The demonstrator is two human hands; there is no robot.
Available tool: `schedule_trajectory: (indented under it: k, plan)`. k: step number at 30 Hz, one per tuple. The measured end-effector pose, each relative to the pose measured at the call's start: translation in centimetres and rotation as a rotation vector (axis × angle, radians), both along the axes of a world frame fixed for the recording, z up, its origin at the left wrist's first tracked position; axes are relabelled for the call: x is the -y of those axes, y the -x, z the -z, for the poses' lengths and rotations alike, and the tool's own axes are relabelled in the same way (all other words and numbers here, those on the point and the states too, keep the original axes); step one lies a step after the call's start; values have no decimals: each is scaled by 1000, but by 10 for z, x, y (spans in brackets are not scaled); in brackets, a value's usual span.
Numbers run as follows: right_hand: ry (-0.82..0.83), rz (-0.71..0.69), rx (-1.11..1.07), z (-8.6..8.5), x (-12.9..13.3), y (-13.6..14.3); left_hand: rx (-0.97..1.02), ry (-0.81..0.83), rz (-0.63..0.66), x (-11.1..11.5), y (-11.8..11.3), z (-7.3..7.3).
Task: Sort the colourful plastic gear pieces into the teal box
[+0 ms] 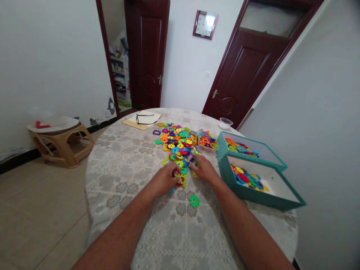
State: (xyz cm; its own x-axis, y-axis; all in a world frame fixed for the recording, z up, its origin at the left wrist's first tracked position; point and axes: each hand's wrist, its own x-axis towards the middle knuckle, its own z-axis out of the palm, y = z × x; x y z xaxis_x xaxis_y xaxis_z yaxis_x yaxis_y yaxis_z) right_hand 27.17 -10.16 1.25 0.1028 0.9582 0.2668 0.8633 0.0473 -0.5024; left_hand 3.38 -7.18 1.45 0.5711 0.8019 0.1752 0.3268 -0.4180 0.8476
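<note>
A heap of colourful flower-shaped plastic pieces [176, 138] lies on the patterned tablecloth. My left hand [168, 177] is at the near left edge of the heap, its fingers curled round a few yellow-green and red pieces [181, 180]. To its right, my right hand [204, 168] reaches into the heap's near right side, with fingers bent at purple and grey pieces; whether it grips one is hidden. One green piece [194, 201] lies by itself nearer to me than both hands.
Two teal boxes [261, 200] with pieces inside stand at the right. Beside the heap is a clear tray [207, 148]; behind it sits a clear bowl [225, 122]. Glasses [146, 122] rest on papers [132, 123] at the far left. A stool [63, 144] stands beyond the table.
</note>
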Motion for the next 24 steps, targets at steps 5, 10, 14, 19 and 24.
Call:
schedule_trajectory:
  k: [5, 10, 14, 19, 24]
  plan:
    - [119, -86, -226, -11, 39, -1, -110, -106, 36, -2, 4, 0]
    - [353, -55, -696, -19, 70, -9, -199, -132, 33, 2, 4, -3]
    - [328, 35, -1071, -20, 74, -17, -176, -67, 49, 4, 5, -3]
    - [223, 135, -751, -15, 73, -20, -138, -72, 35, 1, 5, -1]
    - [149, 77, -136, -20, 86, -15, -181, -34, 15, -1, 7, -6]
